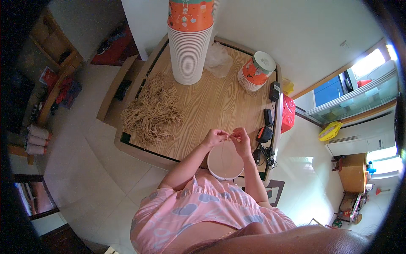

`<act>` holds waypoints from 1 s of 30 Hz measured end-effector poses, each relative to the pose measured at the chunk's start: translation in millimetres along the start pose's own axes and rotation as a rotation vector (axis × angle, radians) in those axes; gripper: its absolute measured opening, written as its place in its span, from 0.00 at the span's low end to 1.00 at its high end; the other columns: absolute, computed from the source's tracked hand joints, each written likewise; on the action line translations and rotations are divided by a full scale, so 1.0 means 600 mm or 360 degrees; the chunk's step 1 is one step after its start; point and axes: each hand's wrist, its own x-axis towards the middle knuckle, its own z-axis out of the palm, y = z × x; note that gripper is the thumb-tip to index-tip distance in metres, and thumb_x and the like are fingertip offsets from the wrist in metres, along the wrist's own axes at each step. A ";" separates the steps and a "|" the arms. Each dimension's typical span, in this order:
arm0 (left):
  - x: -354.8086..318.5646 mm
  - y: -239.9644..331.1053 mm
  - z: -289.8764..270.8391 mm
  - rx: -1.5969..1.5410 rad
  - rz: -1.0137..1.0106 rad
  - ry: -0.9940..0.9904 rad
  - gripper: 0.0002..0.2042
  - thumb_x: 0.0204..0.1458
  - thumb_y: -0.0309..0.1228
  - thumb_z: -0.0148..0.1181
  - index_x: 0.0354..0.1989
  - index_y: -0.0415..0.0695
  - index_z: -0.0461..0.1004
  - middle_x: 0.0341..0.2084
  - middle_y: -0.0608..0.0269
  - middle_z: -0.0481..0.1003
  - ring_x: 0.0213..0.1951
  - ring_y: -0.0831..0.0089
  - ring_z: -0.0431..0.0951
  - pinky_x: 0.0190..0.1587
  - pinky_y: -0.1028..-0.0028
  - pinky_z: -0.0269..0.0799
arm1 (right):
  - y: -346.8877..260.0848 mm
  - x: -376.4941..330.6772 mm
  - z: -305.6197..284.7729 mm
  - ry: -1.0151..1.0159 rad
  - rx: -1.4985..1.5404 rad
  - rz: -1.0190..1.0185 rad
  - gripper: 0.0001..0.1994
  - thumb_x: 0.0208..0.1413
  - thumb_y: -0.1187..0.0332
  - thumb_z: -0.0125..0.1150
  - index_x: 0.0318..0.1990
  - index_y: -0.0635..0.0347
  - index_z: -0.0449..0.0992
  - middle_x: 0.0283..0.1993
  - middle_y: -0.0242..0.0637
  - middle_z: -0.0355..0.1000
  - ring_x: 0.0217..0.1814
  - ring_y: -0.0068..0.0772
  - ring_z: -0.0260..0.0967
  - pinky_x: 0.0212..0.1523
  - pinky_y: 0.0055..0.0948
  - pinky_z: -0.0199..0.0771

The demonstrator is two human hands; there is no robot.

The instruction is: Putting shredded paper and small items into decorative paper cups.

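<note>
Seen from above, a person's left hand (215, 137) and right hand (241, 142) meet at the lower centre of the frame. Fingertips of both appear pressed together, pinching what looks like a thin tan strand (228, 137) over the far rim of a round white tub (231, 168); the strand's exact path is too fine to tell. It could slip if either pinch loosens, or snag if its loose length catches. The tub, at the table's near edge against the person's clothing, could tip if a forearm knocks it.

The wood-grain table (207, 112) bears a tangled heap of tan cord (153, 110) at left, a tall stack of white tubs (191, 53) at top centre, a crumpled clear bag (219, 59) beside it, and a short orange stack (255, 73) at upper right. Black cables (267, 155) lie along the right edge. Beyond are pale floor tiles (112, 158), a red stool (288, 112) at right and bright windows (370, 63) at upper right.
</note>
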 end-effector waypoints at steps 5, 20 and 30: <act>0.012 -0.019 -0.004 0.0197 -0.0035 0.0059 0.07 0.45 0.29 0.60 0.31 0.40 0.75 0.25 0.68 0.75 0.28 0.81 0.72 0.34 0.79 0.68 | 0.000 -0.002 0.001 0.0022 0.0123 0.0092 0.14 0.42 0.80 0.61 0.37 0.61 0.65 0.31 0.34 0.68 0.32 0.24 0.68 0.33 0.23 0.68; 0.024 -0.036 -0.001 -0.0055 0.0129 0.0145 0.09 0.43 0.21 0.59 0.35 0.40 0.72 0.29 0.66 0.73 0.31 0.80 0.73 0.36 0.77 0.72 | -0.016 -0.005 0.006 0.0104 -0.0027 0.0006 0.12 0.43 0.79 0.60 0.35 0.62 0.65 0.28 0.34 0.67 0.30 0.23 0.67 0.31 0.22 0.67; 0.020 -0.024 -0.001 -0.0215 0.0153 0.0059 0.13 0.42 0.21 0.59 0.38 0.40 0.70 0.29 0.66 0.72 0.31 0.79 0.72 0.36 0.78 0.71 | -0.007 -0.002 0.006 0.0085 0.0019 0.0072 0.13 0.44 0.81 0.58 0.37 0.61 0.64 0.29 0.33 0.67 0.31 0.23 0.67 0.33 0.22 0.68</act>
